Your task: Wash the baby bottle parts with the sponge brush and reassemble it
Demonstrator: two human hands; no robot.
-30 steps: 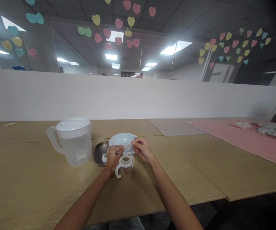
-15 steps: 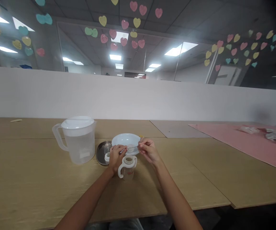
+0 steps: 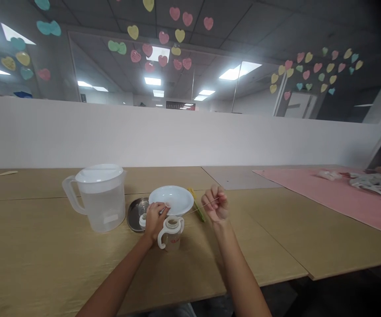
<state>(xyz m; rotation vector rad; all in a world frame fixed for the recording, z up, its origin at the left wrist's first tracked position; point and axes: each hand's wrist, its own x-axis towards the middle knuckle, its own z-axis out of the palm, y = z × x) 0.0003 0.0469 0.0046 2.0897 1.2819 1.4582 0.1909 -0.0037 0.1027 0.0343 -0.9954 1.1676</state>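
A pink cloth (image 3: pixel 329 191) lies toward the far right corner of my desk (image 3: pixel 259 246); coloured hearts (image 3: pixel 187 19) dot the glass (image 3: pixel 117 70) beyond.

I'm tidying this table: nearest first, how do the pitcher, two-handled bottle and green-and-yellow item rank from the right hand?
From the right hand, in the head view:
1. Green-and-yellow item, just left of it
2. Two-handled bottle, farther left, toward the wearer
3. Pitcher, far left

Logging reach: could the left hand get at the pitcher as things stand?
Probably yes: just a low metal dish separates the left hand from the pitcher, though that hand looks occupied.
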